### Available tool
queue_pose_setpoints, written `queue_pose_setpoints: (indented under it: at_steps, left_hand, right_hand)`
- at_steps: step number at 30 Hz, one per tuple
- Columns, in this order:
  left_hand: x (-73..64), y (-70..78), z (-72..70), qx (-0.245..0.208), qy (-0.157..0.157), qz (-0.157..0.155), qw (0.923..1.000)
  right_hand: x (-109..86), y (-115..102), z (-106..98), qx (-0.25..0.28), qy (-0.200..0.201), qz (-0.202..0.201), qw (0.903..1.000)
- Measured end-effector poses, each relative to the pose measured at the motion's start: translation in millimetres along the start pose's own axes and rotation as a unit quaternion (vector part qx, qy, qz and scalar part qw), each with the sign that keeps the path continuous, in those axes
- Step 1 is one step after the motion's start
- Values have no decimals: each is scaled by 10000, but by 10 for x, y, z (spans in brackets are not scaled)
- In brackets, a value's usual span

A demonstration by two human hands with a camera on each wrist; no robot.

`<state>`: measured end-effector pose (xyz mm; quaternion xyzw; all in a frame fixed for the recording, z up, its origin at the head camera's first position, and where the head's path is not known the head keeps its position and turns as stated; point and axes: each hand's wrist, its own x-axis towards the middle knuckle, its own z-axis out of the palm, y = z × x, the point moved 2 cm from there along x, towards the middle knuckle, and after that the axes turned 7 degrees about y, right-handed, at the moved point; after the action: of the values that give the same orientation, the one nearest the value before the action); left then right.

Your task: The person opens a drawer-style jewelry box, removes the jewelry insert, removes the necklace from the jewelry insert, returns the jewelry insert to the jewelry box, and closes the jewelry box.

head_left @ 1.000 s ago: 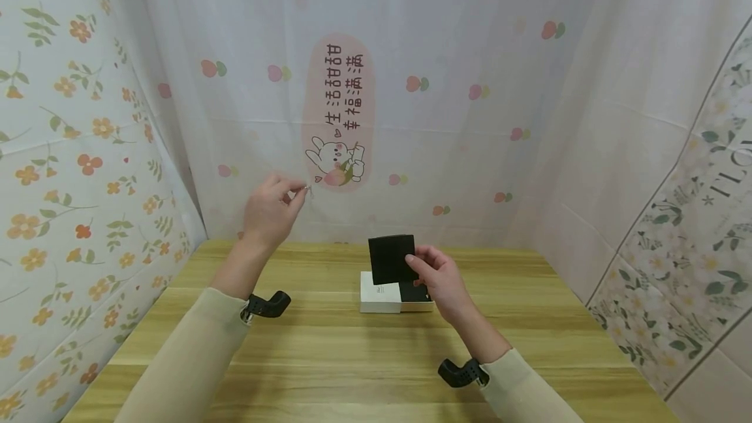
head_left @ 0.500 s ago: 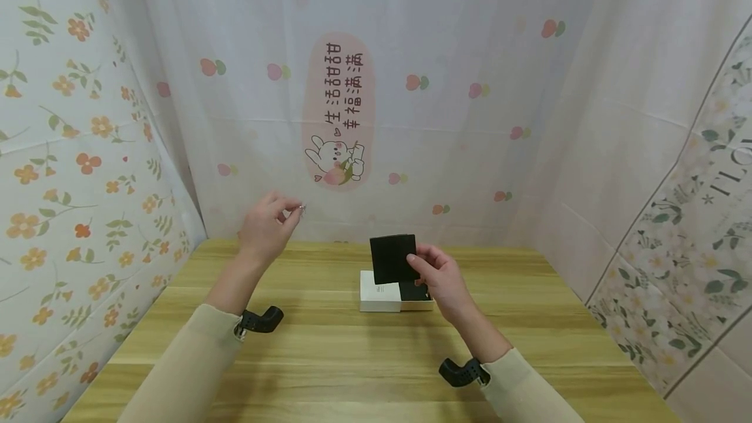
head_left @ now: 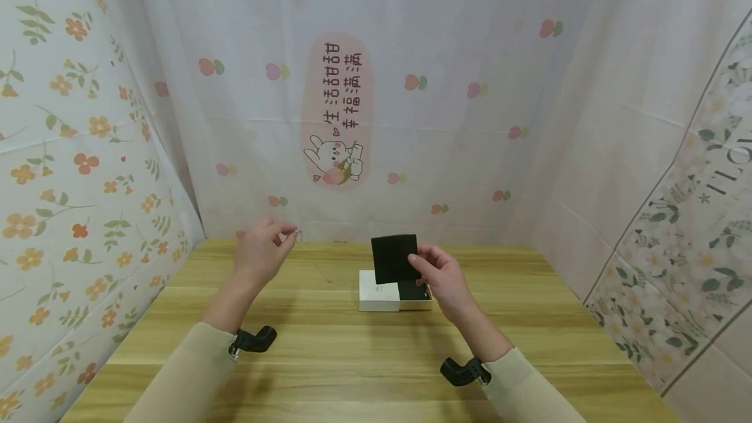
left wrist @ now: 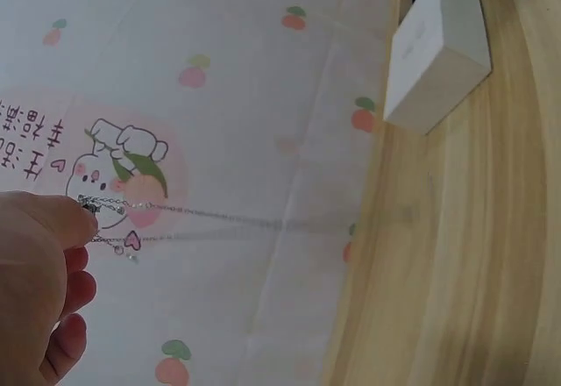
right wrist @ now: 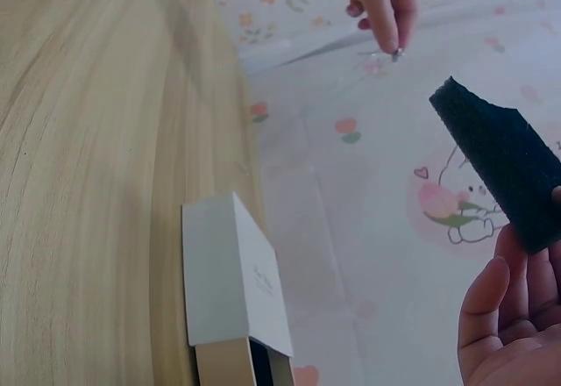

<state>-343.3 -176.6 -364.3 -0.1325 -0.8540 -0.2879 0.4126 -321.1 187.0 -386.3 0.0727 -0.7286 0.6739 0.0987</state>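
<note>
My left hand pinches a thin silver chain necklace between thumb and forefinger, above the table's back left. The chain hangs down in a loop, its lower end blurred. On the right, my right hand holds a square black foam pad up by its right edge, thumb in front. In the right wrist view the pad looks thick and rough-edged. Behind and below it, a white box stands on the table, its drawer part pulled out to the right with a dark inside. The pad hides part of the box.
The wood-grain table reaches back to a printed curtain. A floral cloth hangs at the left, another curtain at the right. Each wrist wears a black camera mount.
My left hand has come down and slightly left, lowering the necklace toward table height. My right hand and the black foam pad have hardly moved.
</note>
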Motion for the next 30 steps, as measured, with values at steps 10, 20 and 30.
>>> queue_pose_setpoints:
  at_steps: [10, 20, 30]
  left_hand:
    - [-169, -77, 107, -13, -349, -164, 9993]
    - [-258, -147, 201, 94, -682, -290, 9972]
    - [-429, -265, 283, 316, -1395, -530, 9883]
  right_hand:
    - [-12, 6, -10, -8, -49, -21, 10000]
    - [1, 44, -14, -5, 13, 53, 10000]
    - [-3, 64, -5, -82, 14, 123, 9999]
